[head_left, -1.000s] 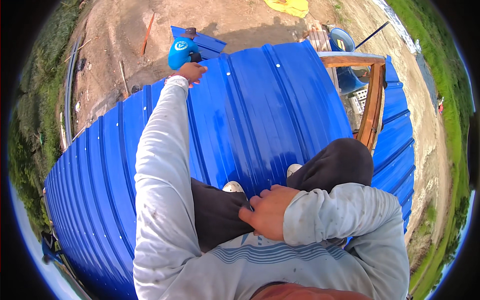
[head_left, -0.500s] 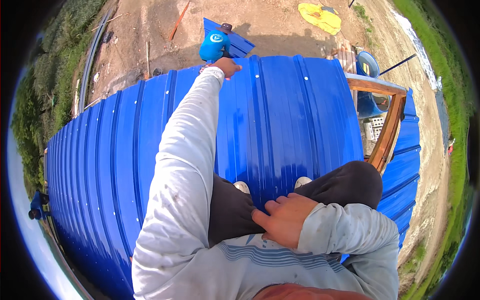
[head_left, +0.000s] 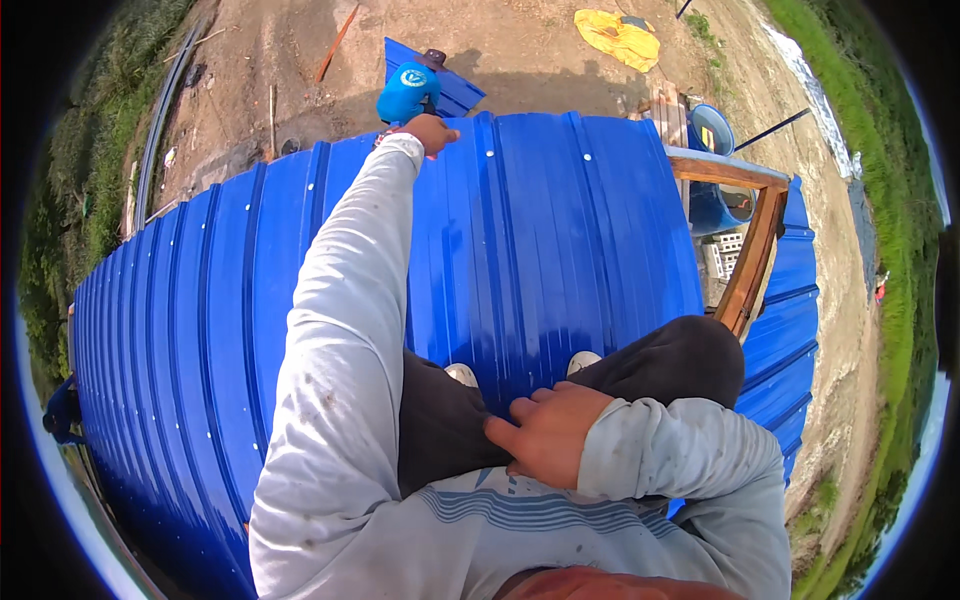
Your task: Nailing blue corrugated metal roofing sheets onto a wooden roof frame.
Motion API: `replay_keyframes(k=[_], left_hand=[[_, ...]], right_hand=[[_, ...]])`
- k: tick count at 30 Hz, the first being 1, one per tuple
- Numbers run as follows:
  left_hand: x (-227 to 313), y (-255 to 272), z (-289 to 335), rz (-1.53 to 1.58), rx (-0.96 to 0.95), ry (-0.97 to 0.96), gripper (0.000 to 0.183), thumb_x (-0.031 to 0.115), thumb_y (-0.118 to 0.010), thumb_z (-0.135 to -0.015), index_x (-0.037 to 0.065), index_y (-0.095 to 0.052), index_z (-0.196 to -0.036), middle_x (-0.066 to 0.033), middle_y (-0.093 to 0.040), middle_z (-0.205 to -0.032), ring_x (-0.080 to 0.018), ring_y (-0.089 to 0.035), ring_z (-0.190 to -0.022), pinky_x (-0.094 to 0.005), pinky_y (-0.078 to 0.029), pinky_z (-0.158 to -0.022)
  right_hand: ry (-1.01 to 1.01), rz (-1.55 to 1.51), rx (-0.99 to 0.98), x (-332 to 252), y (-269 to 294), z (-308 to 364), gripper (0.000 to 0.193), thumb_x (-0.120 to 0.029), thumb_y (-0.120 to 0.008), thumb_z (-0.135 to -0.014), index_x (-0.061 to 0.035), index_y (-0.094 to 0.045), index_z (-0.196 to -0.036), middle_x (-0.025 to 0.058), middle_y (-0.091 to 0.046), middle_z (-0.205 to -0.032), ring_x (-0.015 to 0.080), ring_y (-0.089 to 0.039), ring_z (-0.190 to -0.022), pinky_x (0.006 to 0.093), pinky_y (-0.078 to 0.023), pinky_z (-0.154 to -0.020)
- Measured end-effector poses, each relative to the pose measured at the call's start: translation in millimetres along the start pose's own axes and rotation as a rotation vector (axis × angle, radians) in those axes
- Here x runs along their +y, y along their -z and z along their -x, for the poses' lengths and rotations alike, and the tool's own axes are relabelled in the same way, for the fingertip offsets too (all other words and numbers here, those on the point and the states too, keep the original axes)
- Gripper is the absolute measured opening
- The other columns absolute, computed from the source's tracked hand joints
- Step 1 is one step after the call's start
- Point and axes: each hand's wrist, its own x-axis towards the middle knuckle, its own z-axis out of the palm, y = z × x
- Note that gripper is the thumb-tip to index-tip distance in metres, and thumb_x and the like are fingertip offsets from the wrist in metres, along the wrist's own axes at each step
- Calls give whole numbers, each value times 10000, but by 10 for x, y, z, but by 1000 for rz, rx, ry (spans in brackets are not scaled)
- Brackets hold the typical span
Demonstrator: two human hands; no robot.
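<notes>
Fingers of the left hand (head_left: 428,133) are kept narrow, gathered together with the tips toward the right, near the far edge of the blue ribbed sheet (head_left: 450,260); I cannot tell if they touch it or hold something. Fingers of the right hand (head_left: 550,437) are loosely bent, with the thumb standing apart, at the dark trousers (head_left: 440,430); whether they pinch any cloth, I cannot tell.

Compared with 1 second ago, the left fingers look closer together, while the left arm (head_left: 345,330) stays stretched and the right hand remains where it was. The whole view shifts a little, too. By my judgement, this changes nothing for the sheet, which lies beneath the person's 2 pale shoes (head_left: 460,374).

This sheet looks like painted metal: smooth, glossy, with long raised ribs and small white dots (head_left: 490,154), probably fastener heads. At the right, a wooden frame (head_left: 757,255) of reddish-brown beams makes a corner, and near it stands a round blue barrel (head_left: 700,135). Beyond the far edge, a blue-clad co-worker (head_left: 405,95) is beside a flat blue panel (head_left: 460,92) on rough ground (head_left: 310,100). Farther lies a crumpled yellow cloth (head_left: 617,42).
</notes>
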Motion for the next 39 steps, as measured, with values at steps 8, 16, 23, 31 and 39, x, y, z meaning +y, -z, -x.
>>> replay_keyframes(k=[8,16,23,31,39], left_hand=[[-98,110,69,305,-70,160,501,464,-585,-946,114,-588,-1305,-61,-654,-1150,-191,-634,-938,-379,-513,-728],[-946,340,21,302,311,378,566,412,-601,-926,105,-534,-1397,-196,-567,-1371,-362,-586,-1212,-420,-474,-981],[-878,278,274,-37,249,399,825,488,-636,-869,4,-361,-1479,-244,-441,-1475,-377,-476,-1337,-421,-347,-1133],[176,-271,157,-212,195,221,776,446,-710,-821,145,-373,-1451,-242,-328,-1521,-485,-366,-1374,-549,-378,-1102],[866,-675,296,-299,155,-13,649,364,-605,-907,201,-382,-1495,-119,-318,-1572,-357,-315,-1443,-548,-320,-1121]], right_hand=[[-57,-29,-7,-20,-9,-50,357,-233,-630,-874,-42,-596,-1174,182,-658,-1037,336,-666,-941,447,-511,-834],[-31,-11,-31,0,46,51,379,-252,-631,-874,-43,-586,-1186,171,-658,-1038,334,-665,-935,445,-516,-832],[18,29,11,3,14,54,406,-309,-638,-890,-45,-564,-1190,161,-647,-1004,330,-659,-925,437,-517,-804],[49,68,91,52,-43,26,478,-366,-687,-863,-44,-557,-1192,141,-645,-899,337,-662,-836,430,-527,-745],[37,70,141,93,-74,59,471,-353,-695,-854,-48,-562,-1188,132,-631,-851,331,-659,-814,432,-529,-724]])
